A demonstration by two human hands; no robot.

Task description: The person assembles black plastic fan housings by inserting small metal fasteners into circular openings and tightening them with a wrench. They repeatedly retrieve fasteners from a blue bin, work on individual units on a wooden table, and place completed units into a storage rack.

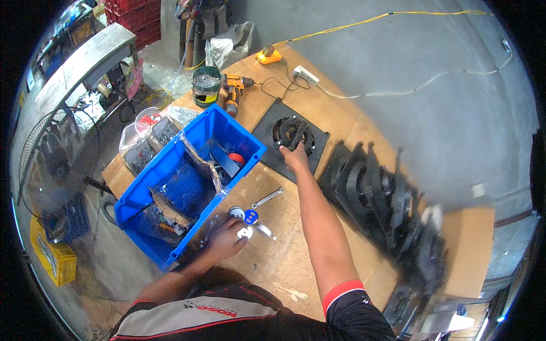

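Black fan frame (pixel 290 146) flat on wooden surface (pixel 341 119); right hand (pixel 295 154) grips its hub. Left hand (pixel 227 238) pinches small parts (pixel 248 217) beside blue bin (pixel 187 182). Best: steady frame firmly, keep parts close.

Plywood table (pixel 341 122): blue bin (pixel 170 170), drill (pixel 233 91), fan frames (pixel 387 199)

A square black fan frame (pixel 290 139) with a round central opening lies flat on the wooden bench, turned cornerwise, and a dark part is held at its hub. Nearer the body, small round discs (pixel 244 219), blue, white and grey, lie beside a metal wrench (pixel 267 198)
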